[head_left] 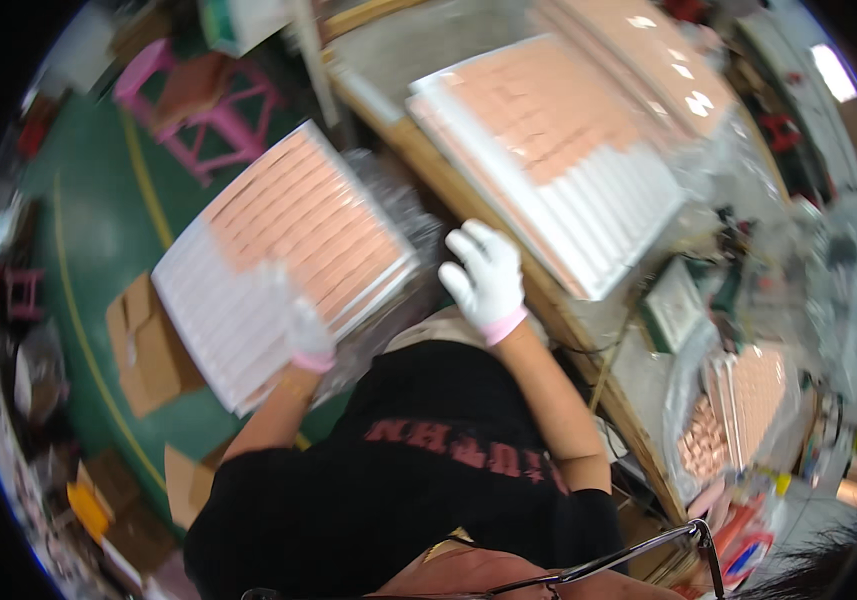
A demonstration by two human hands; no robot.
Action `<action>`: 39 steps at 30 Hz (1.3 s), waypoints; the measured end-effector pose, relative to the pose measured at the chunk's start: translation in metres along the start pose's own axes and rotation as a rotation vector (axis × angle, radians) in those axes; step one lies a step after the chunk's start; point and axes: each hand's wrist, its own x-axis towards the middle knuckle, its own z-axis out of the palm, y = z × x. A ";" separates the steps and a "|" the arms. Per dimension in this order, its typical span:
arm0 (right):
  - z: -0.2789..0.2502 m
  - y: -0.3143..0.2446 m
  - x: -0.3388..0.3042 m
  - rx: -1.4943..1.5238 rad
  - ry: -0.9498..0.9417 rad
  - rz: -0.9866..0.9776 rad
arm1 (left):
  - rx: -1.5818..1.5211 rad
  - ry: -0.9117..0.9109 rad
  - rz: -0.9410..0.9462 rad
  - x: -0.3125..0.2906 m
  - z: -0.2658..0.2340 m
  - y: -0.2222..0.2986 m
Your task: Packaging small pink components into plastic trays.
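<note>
Both my hands wear white gloves with pink cuffs. My left hand (300, 325) is smeared by motion over a stack of white ribbed trays (213, 320), and its fingers do not show clearly. Rows of small peach-coloured pieces (298, 215) fill the stack's upper right part; the lower left part is bare white. Between this stack and the workbench, my right hand (488, 275) is raised with its fingers apart and nothing in them. Close to it on the bench lies a second stack of white trays (588, 225), partly covered with the same peach pieces.
The wood-edged workbench (548, 280) runs diagonally on the right. On it are a green-and-white box (673, 305), clear plastic bags (838, 290) and a bag of loose peach pieces (705, 440). A pink stool (203, 110) and a cardboard box (148, 345) stand on the green floor.
</note>
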 end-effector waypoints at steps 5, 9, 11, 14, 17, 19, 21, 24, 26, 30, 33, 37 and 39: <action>-0.063 0.011 -0.048 0.043 0.110 0.209 | -0.029 0.049 0.299 0.056 0.007 0.065; -0.116 0.007 -0.089 0.078 0.264 0.362 | -0.254 -0.195 0.323 0.121 0.101 0.116; -0.150 -0.004 -0.111 -0.015 0.343 0.451 | -0.175 -0.171 0.384 0.159 0.173 0.116; -0.180 0.001 -0.150 -0.049 0.475 0.549 | 0.572 -0.086 0.483 0.208 0.241 0.105; -0.209 0.010 -0.180 -0.259 0.486 0.695 | 1.001 -0.316 0.499 0.241 0.233 0.107; -0.221 0.028 -0.204 -0.278 0.555 0.710 | 1.136 -0.327 0.653 0.258 0.223 0.075; -0.240 0.041 -0.224 -0.328 0.649 0.760 | 1.072 -0.280 0.608 0.264 0.225 0.042; -0.286 0.065 -0.271 -0.584 0.707 0.868 | 0.723 -0.254 0.335 0.240 0.251 0.065; -0.312 0.086 -0.305 -0.639 0.825 1.020 | 0.635 -0.338 0.501 0.232 0.258 0.071; -0.343 0.114 -0.309 -0.945 0.405 1.273 | 0.480 -0.273 0.614 0.206 0.241 0.114; -0.342 0.131 -0.282 -1.269 -0.028 1.422 | 0.233 -0.417 0.351 0.214 0.240 0.106; -0.335 0.144 -0.290 -1.283 0.010 1.472 | -0.028 -0.471 0.184 0.221 0.249 0.094; -0.329 0.137 -0.292 -1.297 0.093 1.430 | -0.118 -0.508 0.147 0.222 0.255 0.085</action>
